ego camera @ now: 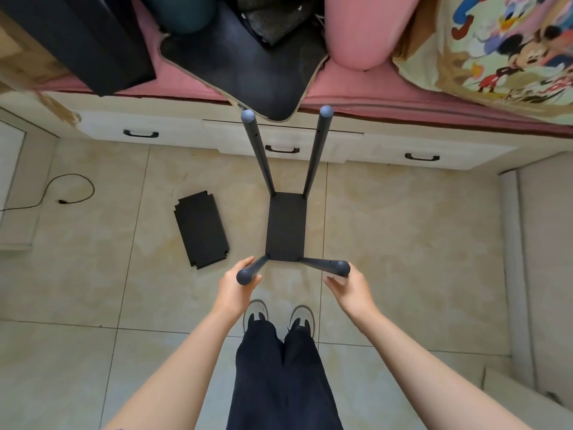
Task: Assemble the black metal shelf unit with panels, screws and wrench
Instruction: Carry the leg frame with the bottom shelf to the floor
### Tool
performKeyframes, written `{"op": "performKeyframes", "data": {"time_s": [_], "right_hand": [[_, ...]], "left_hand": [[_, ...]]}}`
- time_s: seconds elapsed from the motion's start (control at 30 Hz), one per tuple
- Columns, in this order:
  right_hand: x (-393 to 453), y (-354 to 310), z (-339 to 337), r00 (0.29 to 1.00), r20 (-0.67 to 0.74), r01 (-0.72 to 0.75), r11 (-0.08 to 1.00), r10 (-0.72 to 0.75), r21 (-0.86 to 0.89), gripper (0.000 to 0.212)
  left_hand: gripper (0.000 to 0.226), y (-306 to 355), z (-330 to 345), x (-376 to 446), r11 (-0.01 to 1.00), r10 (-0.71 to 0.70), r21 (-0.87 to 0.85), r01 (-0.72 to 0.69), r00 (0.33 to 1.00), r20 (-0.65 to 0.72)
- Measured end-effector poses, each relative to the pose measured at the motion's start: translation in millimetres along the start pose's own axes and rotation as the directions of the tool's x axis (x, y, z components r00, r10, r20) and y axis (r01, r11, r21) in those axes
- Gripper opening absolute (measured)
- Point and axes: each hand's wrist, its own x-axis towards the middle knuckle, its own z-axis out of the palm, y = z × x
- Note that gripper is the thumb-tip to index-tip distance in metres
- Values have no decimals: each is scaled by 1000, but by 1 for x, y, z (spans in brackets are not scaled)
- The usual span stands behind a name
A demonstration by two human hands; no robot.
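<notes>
The black shelf unit stands on the tiled floor, seen from above: one black panel with four dark poles rising from its corners. My left hand holds the near-left pole just under its rounded cap, the pole lying between thumb and fingers. My right hand rests against the near-right pole below its cap, with its fingers fairly straight. The far-left pole and the far-right pole stand free. A spare black panel lies flat on the floor to the left.
A bed with a pink sheet and white drawers runs across just behind the unit. A black box and a black bag lie on the bed. A black cable trails on the floor at the left. My feet stand just behind my hands.
</notes>
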Motion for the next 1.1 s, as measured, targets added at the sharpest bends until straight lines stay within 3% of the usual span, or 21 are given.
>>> {"op": "performKeyframes", "data": {"time_s": [0.3, 0.63, 0.87, 1.1], "right_hand": [[-100, -48, -4, 987, 128, -98, 995, 99, -10, 40], [-220, -125, 48, 935, 298, 269, 931, -190, -248, 28], [-291, -163, 122, 853, 437, 463, 799, -285, -383, 24], [-374, -184, 243, 741, 593, 615, 673, -317, -410, 26]], "left_hand": [[31, 23, -37, -108, 987, 16, -157, -38, 990, -139], [15, -2, -106, -240, 960, -5, -270, -73, 961, -278], [16, -74, -188, -323, 908, -138, -409, -92, 857, -497], [19, -179, -266, -401, 875, -263, -473, -105, 717, -645]]}}
